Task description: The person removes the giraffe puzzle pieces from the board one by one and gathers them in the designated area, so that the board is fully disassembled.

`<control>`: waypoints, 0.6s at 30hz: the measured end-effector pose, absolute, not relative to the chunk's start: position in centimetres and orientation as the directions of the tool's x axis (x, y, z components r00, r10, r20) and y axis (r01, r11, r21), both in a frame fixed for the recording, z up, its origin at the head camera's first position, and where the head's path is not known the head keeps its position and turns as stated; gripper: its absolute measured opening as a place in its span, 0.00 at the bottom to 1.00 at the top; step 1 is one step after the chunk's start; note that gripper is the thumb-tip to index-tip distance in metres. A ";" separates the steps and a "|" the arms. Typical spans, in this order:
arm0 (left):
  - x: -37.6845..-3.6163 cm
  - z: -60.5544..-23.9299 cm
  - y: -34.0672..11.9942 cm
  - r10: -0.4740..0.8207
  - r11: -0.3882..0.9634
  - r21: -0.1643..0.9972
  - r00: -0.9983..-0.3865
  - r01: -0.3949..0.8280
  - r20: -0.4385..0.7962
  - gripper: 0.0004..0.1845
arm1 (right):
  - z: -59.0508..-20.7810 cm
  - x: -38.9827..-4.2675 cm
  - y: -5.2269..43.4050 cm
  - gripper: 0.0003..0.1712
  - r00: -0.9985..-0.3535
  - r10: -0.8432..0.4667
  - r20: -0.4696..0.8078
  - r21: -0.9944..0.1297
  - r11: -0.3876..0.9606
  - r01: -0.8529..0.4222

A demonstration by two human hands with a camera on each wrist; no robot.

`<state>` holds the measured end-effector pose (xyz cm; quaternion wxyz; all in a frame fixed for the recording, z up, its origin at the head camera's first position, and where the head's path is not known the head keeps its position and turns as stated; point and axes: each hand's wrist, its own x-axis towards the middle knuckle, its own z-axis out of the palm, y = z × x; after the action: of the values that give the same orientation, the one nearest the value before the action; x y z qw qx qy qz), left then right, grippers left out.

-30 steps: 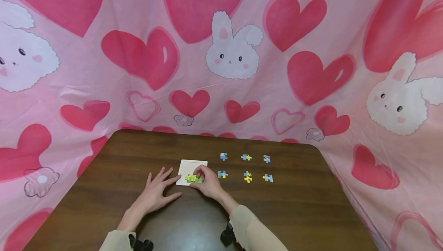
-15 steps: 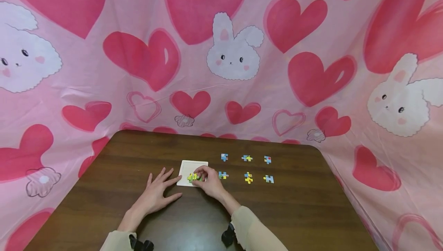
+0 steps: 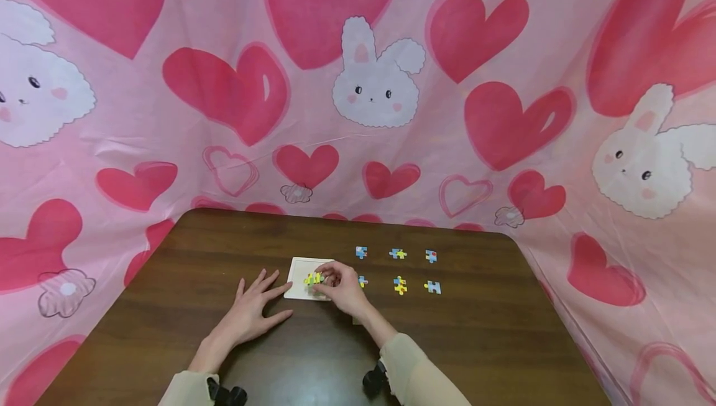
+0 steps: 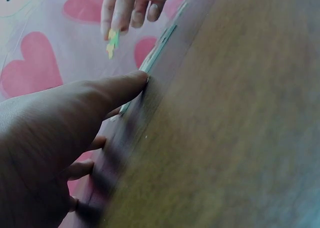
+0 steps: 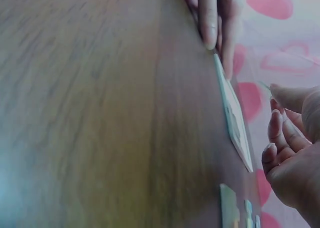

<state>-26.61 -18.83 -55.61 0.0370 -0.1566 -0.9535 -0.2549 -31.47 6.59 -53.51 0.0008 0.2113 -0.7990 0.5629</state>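
Observation:
In the head view my right hand (image 3: 344, 288) pinches a yellow-and-green jigsaw puzzle piece (image 3: 313, 278) between thumb and fingers. The piece is held up over a white puzzle tray (image 3: 299, 267), clear of its surface in the left wrist view, where the same puzzle piece (image 4: 113, 43) hangs tilted from the fingertips. My left hand (image 3: 252, 309) lies on the table with fingers spread, its index fingertip touching the tray's left edge. From the right wrist, the held piece shows only as a thin edge, and the tray (image 5: 234, 115) lies flat below it.
Right of the tray, loose puzzle pieces lie in two rows on the brown wooden table (image 3: 475, 331). Among them are a blue-and-yellow piece (image 3: 398, 253), a yellow piece (image 3: 399, 285) and a blue piece (image 3: 432, 287). My right hand partly covers another piece (image 3: 363, 281). Patterned pink cloth (image 3: 313, 114) hangs behind.
My right hand has lifted the yellow-and-green puzzle piece from the tray's near part and moved slightly up and right. My left hand has stayed in place.

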 end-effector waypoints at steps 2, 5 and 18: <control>-26.6 -55.6 -18.8 0.280 0.822 0.472 -0.948 0.318 0.152 0.36 | -53.3 -31.3 7.1 0.15 -0.913 -0.329 0.239 -0.902 0.274 -0.335; -26.5 -55.5 -18.8 0.280 0.825 0.466 -0.947 0.320 0.155 0.36 | -53.1 -31.1 8.0 0.15 -0.918 -0.324 0.230 -0.905 0.275 -0.324; -26.5 -55.8 -18.7 0.278 0.814 0.481 -0.946 0.325 0.167 0.37 | -53.5 -29.9 13.1 0.16 -0.940 -0.282 0.192 -0.913 0.300 -0.277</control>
<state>-26.50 -18.75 -55.76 0.0445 -0.1585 -0.9514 -0.2604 -29.93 13.12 -53.47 -0.0022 0.1732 -0.8062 0.5657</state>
